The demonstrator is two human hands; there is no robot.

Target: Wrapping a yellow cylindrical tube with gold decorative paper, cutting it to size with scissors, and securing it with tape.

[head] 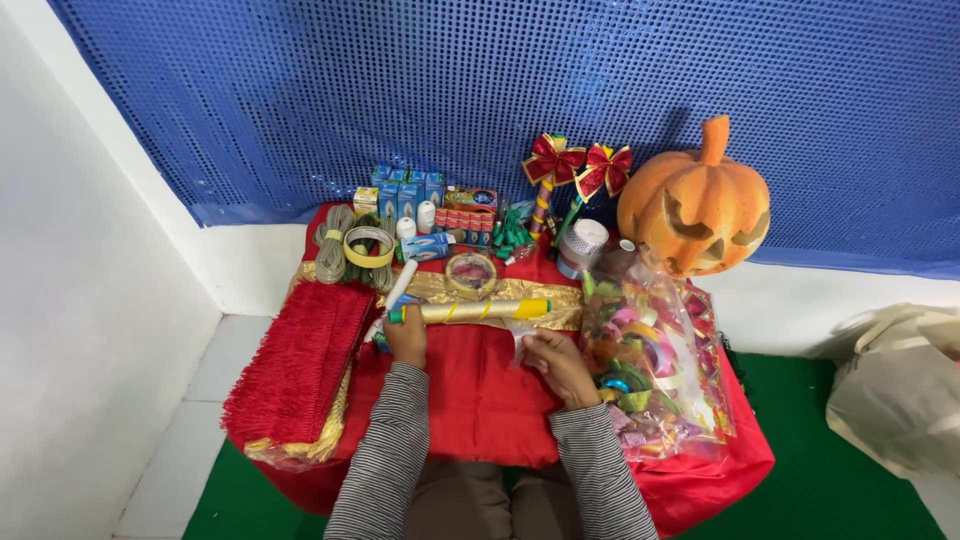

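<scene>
We see a blue sequinned cloth backdrop hung across the wall behind a low bench draped in red fabric. At the bench's right rear sits a carved orange pumpkin with a jagged mouth. Along the left edge lies a folded length of red fringe with gold trim, and on the right a clear plastic bag stuffed with coloured ribbon rolls.

Across the middle a band of crumpled gold fabric runs left to right, and just in front of it, lying level, is a long gold-wrapped tube with yellow and green ends. Our left hand is clenched around the tube's left end, fingers wrapped over it. Our right hand is near the tube's right end and pinches what looks like a small scrap of clear film; the view is too small to be sure what it is.

Further back stand two sticks topped with red and gold bows, a cluster of small blue boxes, coils of grey cord, a roll of yellow tape and a smaller tape ring.
</scene>
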